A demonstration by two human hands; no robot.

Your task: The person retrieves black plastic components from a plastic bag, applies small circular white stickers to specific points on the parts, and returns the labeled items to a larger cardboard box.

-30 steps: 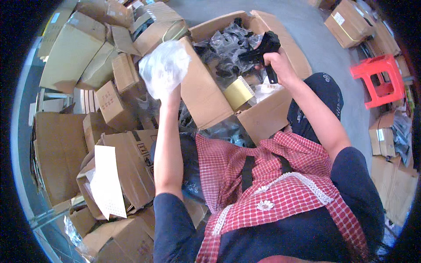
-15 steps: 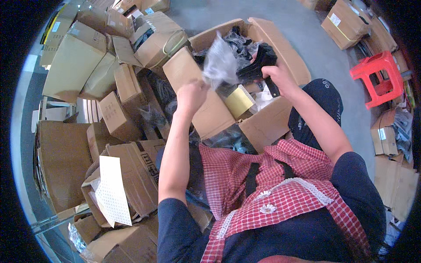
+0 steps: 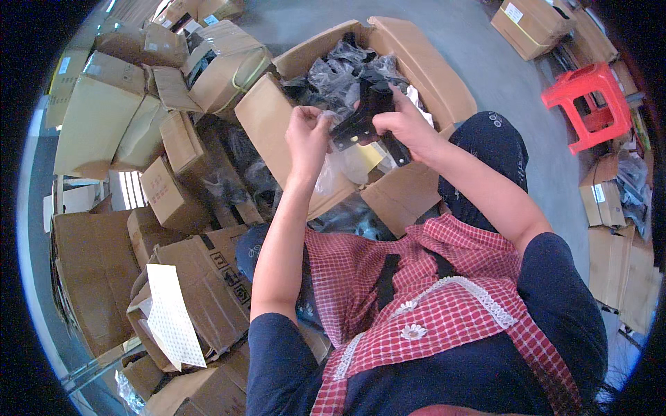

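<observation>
My right hand (image 3: 408,130) grips a black flat-sided bracket-like piece (image 3: 374,104) with small holes, held above an open cardboard box (image 3: 433,73); its exact kind does not show. Close beside it, my left hand (image 3: 309,139) pinches a clear plastic bag (image 3: 331,170), which hangs below the fingers. The left fingertips are near the end of the black piece; whether they touch it I cannot tell. Several dark pieces in clear wrapping (image 3: 340,73) fill the box. A pale yellow card or block (image 3: 372,155) shows under my hands.
Cardboard boxes (image 3: 104,277) crowd the left side, one with a white printed sheet (image 3: 172,312) on it. A red plastic stool (image 3: 590,104) stands on the grey floor to the right, near more cartons (image 3: 533,31). My knees flank the open box's near side.
The plastic bag, raised and blurred before, now hangs lower under my left hand. My hands have come closer together, with the black piece now turned between them. The view has shifted slightly.
</observation>
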